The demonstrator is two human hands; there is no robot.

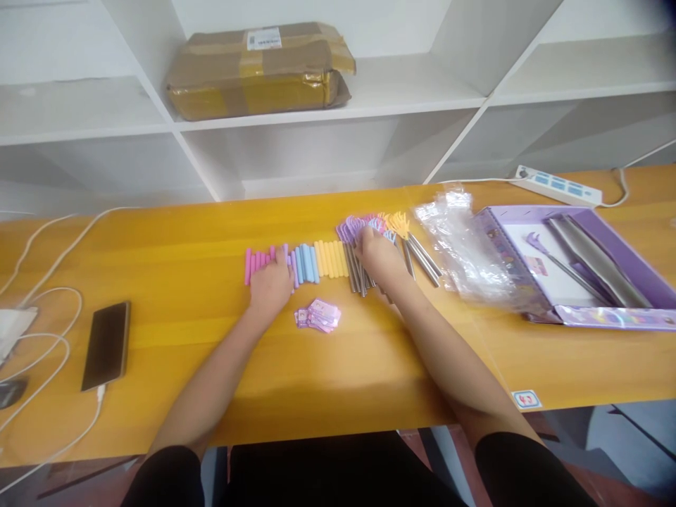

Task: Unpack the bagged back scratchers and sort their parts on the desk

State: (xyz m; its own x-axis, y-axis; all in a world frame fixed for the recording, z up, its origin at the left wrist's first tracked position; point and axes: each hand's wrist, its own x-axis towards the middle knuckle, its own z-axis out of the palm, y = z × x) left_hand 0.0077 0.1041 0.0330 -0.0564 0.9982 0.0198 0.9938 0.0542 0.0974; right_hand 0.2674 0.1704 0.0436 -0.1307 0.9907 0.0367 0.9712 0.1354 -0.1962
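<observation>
Slim foam-like tubes lie side by side in a row, with pink tubes, blue tubes and yellow tubes. My left hand is closed, its fingers pinching a purple tube between the pink and blue ones. To the right lie several back scratchers with metal rods and claw heads in purple, pink, blue and yellow. My right hand is closed among them near the purple heads; a rod runs beneath it, and its fingertips are partly hidden. Small printed cards lie in front.
Clear plastic bags lie right of the rods. Beyond them is a purple open box holding one scratcher. A power strip sits behind it. At left are a phone and white cables. A taped carton rests on the shelf.
</observation>
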